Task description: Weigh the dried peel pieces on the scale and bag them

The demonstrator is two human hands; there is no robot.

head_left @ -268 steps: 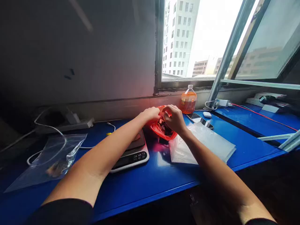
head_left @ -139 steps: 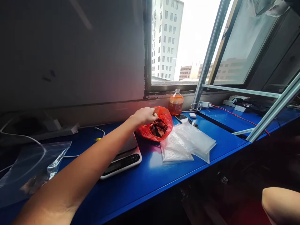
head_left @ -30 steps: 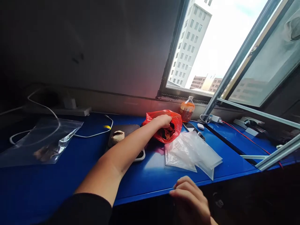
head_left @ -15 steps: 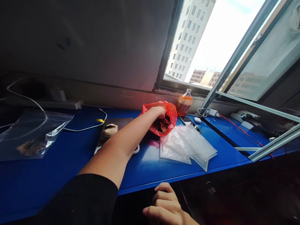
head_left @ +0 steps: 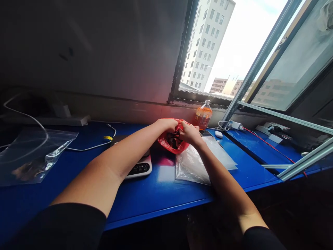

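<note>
A red plastic bag (head_left: pixel 173 150) stands open on the blue table, with dark brown dried pieces (head_left: pixel 173 140) inside. My left hand (head_left: pixel 168 125) reaches over its mouth, fingers bent down and partly hidden. From the other side my right hand (head_left: pixel 189 133) comes in at the bag's opening with curled fingers, close to the left fingertips. What either hand grips is too small and dark to make out. Under my left forearm lies a digital kitchen scale (head_left: pixel 147 169), mostly covered. Clear plastic bags (head_left: pixel 191 166) lie flat beneath my right forearm.
An orange drink bottle (head_left: pixel 203 116) stands behind the red bag. At left lies a zip bag (head_left: pixel 56 152) with a brown piece in it, near a white cable (head_left: pixel 85 149). A white earbud case (head_left: pixel 218 134) and a metal frame (head_left: pixel 275 166) are at right.
My right hand has risen from below the table edge to the red bag's mouth. My left hand has shifted slightly left, and the scale's buttons have come into view.
</note>
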